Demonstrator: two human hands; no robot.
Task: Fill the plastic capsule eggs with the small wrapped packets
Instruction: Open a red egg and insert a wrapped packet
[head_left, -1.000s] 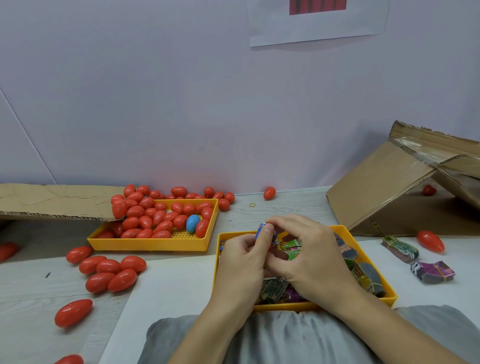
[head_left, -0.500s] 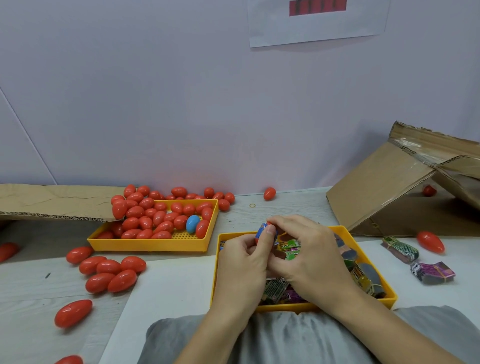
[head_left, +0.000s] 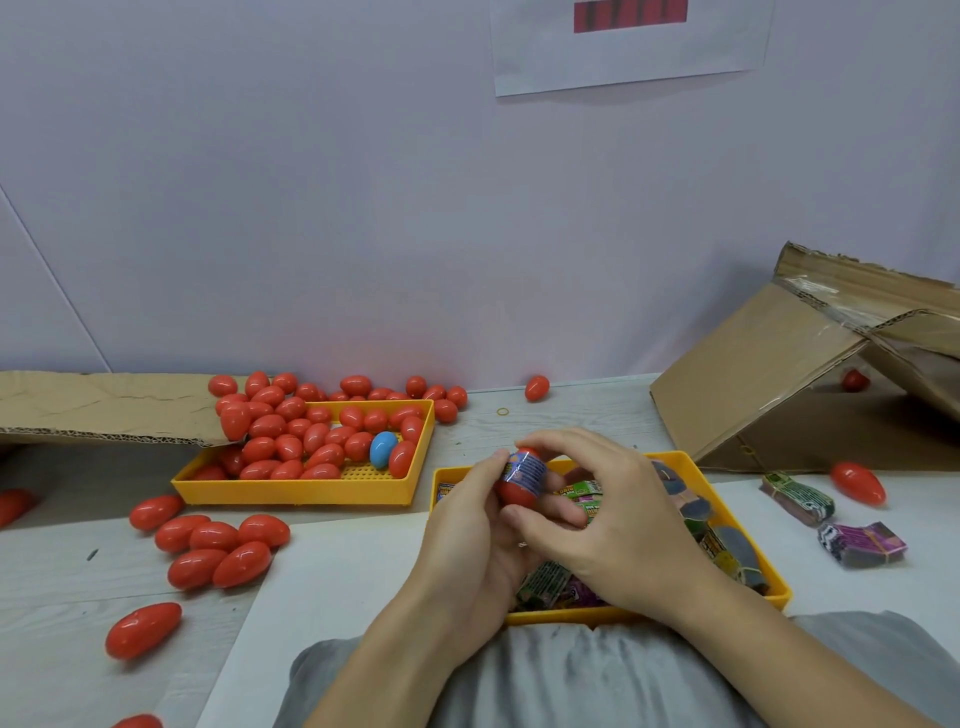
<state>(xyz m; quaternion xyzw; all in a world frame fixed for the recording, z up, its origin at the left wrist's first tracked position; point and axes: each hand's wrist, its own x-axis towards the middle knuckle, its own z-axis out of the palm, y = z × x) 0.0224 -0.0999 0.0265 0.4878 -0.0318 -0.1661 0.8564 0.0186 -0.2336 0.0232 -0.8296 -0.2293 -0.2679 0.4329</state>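
Note:
Both hands meet over the near yellow tray (head_left: 675, 460) of small wrapped packets (head_left: 584, 493). My left hand (head_left: 470, 530) grips a red capsule egg (head_left: 519, 486) with a blue printed packet wrapped around its upper part. My right hand (head_left: 618, 514) curls over the egg's top from the right, fingertips on it. A second yellow tray (head_left: 291, 491) at the left holds many red eggs and one blue egg (head_left: 383, 449).
Loose red eggs (head_left: 213, 551) lie on the table left of the trays and along the wall. Two packet bundles (head_left: 862, 543) and a red egg (head_left: 857, 483) lie at the right. A tipped cardboard box (head_left: 779, 384) stands back right, flat cardboard (head_left: 104, 408) back left.
The red egg has come into view between my hands, turned upward, with the blue packet around it. Both hands stay in place over the near tray.

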